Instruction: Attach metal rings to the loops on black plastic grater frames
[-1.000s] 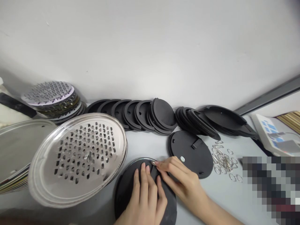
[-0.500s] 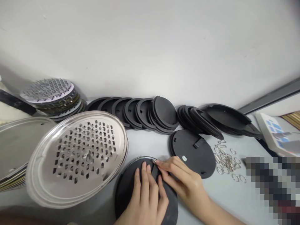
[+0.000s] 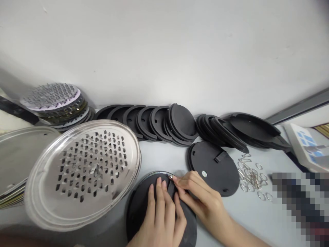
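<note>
A black round disc point(image 3: 138, 209) with a metal rim lies flat near the table's front edge. My left hand point(image 3: 160, 216) rests on it with fingers stretched flat, pressing it down. My right hand point(image 3: 199, 197) reaches in from the right, its fingertips pinched on a small metal piece point(image 3: 170, 177) at the disc's upper edge. A second black disc point(image 3: 213, 168) with a small metal rivet lies just right of my right hand.
A perforated steel grater plate point(image 3: 82, 171) leans on a stack of steel plates point(image 3: 15, 164) at left. Rows of black discs point(image 3: 159, 121) line the wall. Loose wire rings point(image 3: 253, 178) lie at right, with a white device point(image 3: 308, 147) beyond. More grater discs point(image 3: 53, 99) are stacked back left.
Hands stay almost still on the disc. The view has shifted slightly, so everything sits a little lower and to the right in the picture.
</note>
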Tool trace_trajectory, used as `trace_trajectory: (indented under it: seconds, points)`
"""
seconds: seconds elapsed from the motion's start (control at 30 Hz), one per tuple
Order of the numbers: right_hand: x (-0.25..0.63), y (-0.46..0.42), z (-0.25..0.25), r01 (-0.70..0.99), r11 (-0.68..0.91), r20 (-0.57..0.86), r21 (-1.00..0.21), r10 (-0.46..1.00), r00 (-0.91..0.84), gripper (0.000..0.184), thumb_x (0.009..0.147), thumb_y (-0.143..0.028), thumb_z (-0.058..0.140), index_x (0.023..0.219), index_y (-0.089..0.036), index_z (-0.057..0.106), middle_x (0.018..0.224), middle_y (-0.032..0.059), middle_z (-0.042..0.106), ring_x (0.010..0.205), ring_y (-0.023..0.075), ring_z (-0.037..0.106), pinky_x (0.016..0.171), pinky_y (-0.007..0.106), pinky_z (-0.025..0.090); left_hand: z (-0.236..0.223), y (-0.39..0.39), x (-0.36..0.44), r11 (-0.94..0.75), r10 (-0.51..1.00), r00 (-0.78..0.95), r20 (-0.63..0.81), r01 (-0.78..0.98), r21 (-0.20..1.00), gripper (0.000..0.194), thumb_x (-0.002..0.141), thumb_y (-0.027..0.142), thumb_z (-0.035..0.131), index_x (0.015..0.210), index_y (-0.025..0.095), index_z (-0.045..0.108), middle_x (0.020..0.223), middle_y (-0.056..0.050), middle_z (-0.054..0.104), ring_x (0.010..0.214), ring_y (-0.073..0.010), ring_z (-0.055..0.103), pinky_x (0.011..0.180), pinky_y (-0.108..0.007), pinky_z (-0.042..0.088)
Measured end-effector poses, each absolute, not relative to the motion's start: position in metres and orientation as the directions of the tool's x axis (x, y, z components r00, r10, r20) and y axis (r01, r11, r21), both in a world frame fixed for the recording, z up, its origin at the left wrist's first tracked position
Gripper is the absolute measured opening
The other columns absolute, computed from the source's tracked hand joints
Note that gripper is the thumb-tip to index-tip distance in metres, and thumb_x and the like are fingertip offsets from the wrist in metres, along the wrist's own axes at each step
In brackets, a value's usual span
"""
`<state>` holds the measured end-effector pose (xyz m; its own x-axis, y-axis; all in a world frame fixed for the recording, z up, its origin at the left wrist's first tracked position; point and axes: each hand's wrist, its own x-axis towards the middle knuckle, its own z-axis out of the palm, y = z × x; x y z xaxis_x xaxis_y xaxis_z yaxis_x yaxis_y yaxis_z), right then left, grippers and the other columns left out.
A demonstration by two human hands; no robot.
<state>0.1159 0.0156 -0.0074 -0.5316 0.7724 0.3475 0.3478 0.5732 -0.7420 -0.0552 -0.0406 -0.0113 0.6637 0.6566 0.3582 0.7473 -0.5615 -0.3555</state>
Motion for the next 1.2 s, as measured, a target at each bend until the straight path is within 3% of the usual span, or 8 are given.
trace_trajectory:
  seconds: [1.2]
  points:
    - [0.1193, 0.0135, -0.0019, 0.422, 0.562, 0.256, -0.711, 0.766, -0.589, 0.024, 0.092, -0.004, 0.05, 0.111, -0.019, 0.051, 0.093, 0.0068, 0.058, 0.084, 0.0186, 0.053, 0.076, 0.034, 0.046, -0.0158, -0.0435, -0.0532, -0.55, 0.685, 0.632, 0.362, 0.775, -0.313, 0.027, 0.091, 0.026, 0.049, 0.109, 0.007, 0.054, 0.101, -0.021, 0.071, 0.102, -0.0374, 0.066, 0.093, -0.057, 0.045]
